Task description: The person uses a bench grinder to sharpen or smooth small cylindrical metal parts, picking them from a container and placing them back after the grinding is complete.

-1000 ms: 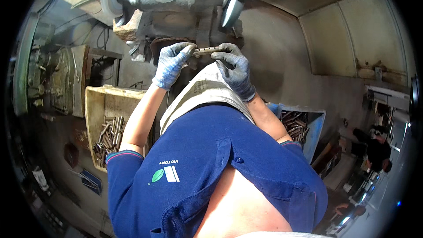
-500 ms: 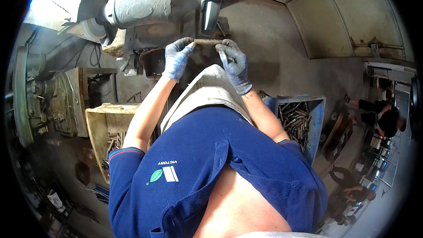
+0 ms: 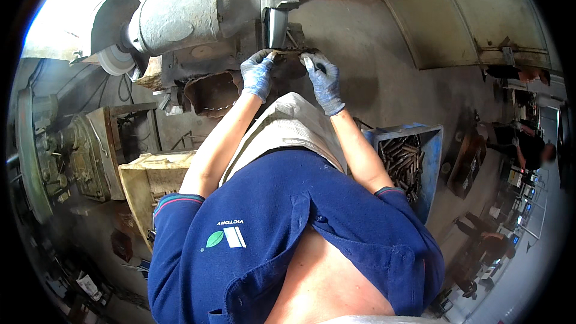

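A short metal rod (image 3: pixel 290 51) spans the gap between my two gloved hands, just at the near edge of the grinder's right-hand wheel (image 3: pixel 277 28). Whether it touches the wheel I cannot tell. My left hand (image 3: pixel 257 76), in a blue-grey glove, pinches the left end, thumb toward the wheel. The other end sits between the thumb and fingers of my right hand (image 3: pixel 324 84), gloved the same way. Above my hands stretches the grey bench grinder (image 3: pixel 180 15), with a second, pale wheel (image 3: pixel 116 60) at its left end.
By my right elbow stands a blue bin (image 3: pixel 433 150) holding several metal rods (image 3: pixel 403 162). A yellowed bin (image 3: pixel 135 174) is by my left arm. Under the grinder hangs a rusty tray (image 3: pixel 210 105). An old green machine (image 3: pixel 81 150) stands left; another person (image 3: pixel 528 147) is far right.
Both hands have moved the rod closer to the right-hand wheel's near edge. The rod now looks darker and thinner from this angle. My view has shifted slightly.
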`<act>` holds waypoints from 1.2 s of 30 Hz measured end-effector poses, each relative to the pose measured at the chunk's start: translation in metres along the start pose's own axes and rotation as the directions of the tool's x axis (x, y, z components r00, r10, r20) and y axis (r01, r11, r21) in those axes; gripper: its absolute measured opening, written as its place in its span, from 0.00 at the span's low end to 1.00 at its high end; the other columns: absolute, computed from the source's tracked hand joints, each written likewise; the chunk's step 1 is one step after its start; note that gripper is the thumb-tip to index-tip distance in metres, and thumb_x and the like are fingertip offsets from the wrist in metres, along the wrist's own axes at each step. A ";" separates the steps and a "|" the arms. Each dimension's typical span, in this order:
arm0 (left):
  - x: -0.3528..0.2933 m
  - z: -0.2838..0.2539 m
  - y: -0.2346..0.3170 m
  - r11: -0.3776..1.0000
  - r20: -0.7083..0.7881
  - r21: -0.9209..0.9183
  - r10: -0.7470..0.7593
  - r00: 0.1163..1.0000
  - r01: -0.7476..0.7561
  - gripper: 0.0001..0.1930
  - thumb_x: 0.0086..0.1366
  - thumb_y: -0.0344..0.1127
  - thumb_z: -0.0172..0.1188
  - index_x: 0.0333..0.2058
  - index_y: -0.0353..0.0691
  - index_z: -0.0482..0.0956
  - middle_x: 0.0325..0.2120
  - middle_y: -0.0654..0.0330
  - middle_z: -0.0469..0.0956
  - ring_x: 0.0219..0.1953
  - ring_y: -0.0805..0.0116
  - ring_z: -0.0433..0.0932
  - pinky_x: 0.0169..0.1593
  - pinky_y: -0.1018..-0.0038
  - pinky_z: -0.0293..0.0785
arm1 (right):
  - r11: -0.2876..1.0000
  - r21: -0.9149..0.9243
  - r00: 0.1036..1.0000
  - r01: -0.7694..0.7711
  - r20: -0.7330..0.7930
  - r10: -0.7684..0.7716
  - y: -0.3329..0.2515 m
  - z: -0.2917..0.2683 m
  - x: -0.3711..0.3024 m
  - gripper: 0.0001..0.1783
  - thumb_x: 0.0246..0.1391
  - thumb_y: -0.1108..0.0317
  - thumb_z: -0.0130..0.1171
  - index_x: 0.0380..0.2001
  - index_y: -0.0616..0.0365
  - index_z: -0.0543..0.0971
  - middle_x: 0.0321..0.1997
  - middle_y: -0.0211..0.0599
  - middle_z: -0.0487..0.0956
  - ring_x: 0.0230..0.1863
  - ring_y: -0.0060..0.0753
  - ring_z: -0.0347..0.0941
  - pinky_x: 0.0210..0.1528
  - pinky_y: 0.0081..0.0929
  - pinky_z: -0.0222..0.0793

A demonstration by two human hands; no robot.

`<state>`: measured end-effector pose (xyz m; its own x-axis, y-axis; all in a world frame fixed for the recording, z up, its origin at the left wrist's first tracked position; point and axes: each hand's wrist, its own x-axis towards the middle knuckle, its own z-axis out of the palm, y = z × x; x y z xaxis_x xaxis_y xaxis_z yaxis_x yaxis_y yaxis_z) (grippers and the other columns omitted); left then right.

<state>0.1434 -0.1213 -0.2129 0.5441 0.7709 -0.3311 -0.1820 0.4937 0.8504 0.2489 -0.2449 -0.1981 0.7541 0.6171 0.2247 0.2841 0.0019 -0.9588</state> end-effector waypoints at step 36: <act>0.031 -0.047 0.010 0.998 -0.102 0.029 -0.058 0.993 0.061 0.06 0.61 0.24 0.55 0.37 0.29 0.76 0.28 0.55 0.79 0.28 0.68 0.79 0.34 0.76 0.75 | 0.828 0.397 0.917 -0.396 0.131 0.376 0.018 0.056 0.002 0.13 0.53 0.63 0.61 0.31 0.64 0.80 0.35 0.40 0.80 0.39 0.28 0.76 0.49 0.28 0.72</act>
<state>0.1196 -0.0739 -0.2343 0.4674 0.7780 -0.4197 -0.1243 0.5279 0.8402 0.2223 -0.2000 -0.2249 0.7208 0.6700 -0.1775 -0.2990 0.0697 -0.9517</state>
